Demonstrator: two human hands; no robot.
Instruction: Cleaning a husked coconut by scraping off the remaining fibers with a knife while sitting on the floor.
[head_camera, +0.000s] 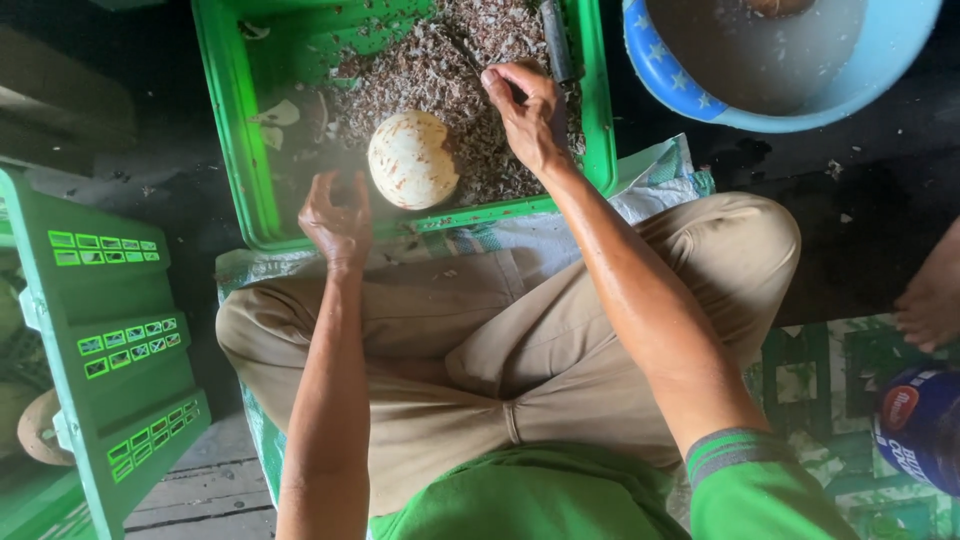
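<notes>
A round, pale peeled coconut (412, 159) with brown flecks lies in a green plastic crate (236, 150) on a bed of brown shavings (430, 70). My left hand (337, 217) hovers at the crate's near rim, just left of the coconut, fingers curled loosely with nothing visible in them. My right hand (522, 112) reaches into the crate to the right of the coconut, fingers pinched around a dark thin handle of a knife-like tool (516, 92). A second dark tool (556, 40) lies on the shavings at the crate's far right.
A blue basin (700, 100) holding cloudy water stands at the upper right. Another green crate (120, 350) stands on the left with a brown coconut (38, 428) beside it. A woven sack (660, 180) lies under the crate. Someone's bare foot (930, 300) and a blue can (915, 420) are at right.
</notes>
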